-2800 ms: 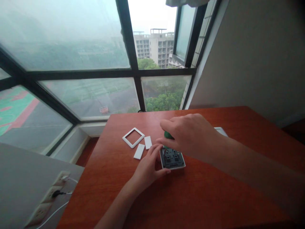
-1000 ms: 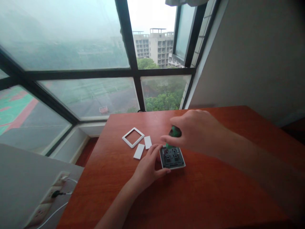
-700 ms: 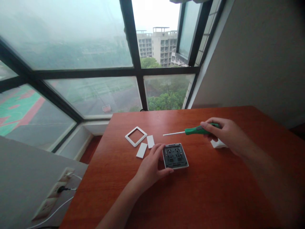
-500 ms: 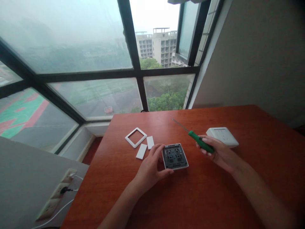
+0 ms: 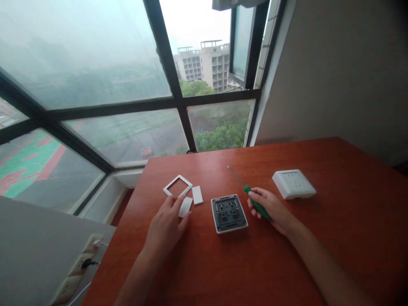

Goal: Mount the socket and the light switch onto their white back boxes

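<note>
My left hand point(image 5: 167, 219) reaches over a small white rocker plate point(image 5: 185, 207) lying on the table, thumb and fingers apart on either side of it. Whether the fingertips touch the plate I cannot tell. A second rocker plate point(image 5: 197, 195) lies just to the right, and behind them sits a square white frame point(image 5: 188, 188). In the middle of the table rests a light switch point(image 5: 229, 213) with its dark inner mechanism exposed. My right hand point(image 5: 266, 206) is closed around the green handle of a screwdriver point(image 5: 247, 189), whose thin shaft points away to the upper left.
A white wall socket point(image 5: 295, 184) stands at the right on the reddish-brown wooden table point(image 5: 274, 263). Windows point(image 5: 134, 136) rise behind the table. Low on the left wall, several outlets point(image 5: 79, 263) have cords plugged in.
My left hand has let go of the switch and moved left to the rocker plate. My right hand still holds the screwdriver, now nearer the switch. The view has shifted slightly.
</note>
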{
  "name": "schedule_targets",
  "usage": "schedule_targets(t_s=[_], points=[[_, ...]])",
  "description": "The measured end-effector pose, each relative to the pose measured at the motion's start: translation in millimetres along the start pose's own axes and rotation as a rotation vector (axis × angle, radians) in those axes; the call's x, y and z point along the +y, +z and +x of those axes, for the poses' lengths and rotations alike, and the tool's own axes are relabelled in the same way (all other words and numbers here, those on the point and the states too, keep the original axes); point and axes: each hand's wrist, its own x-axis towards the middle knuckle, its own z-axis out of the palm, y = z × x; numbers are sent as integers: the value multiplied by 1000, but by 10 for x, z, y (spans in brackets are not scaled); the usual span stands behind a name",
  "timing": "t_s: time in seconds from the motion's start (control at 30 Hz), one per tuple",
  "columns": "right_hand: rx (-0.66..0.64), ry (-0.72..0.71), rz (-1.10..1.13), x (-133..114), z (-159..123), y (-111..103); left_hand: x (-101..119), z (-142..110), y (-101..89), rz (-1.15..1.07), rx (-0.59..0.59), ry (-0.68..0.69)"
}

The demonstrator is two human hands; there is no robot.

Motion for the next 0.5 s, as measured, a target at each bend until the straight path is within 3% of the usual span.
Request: schedule_targets(t_s=[0.5], points=[[5, -35, -19, 19, -16, 1, 50, -1, -6, 66, -148, 16]])
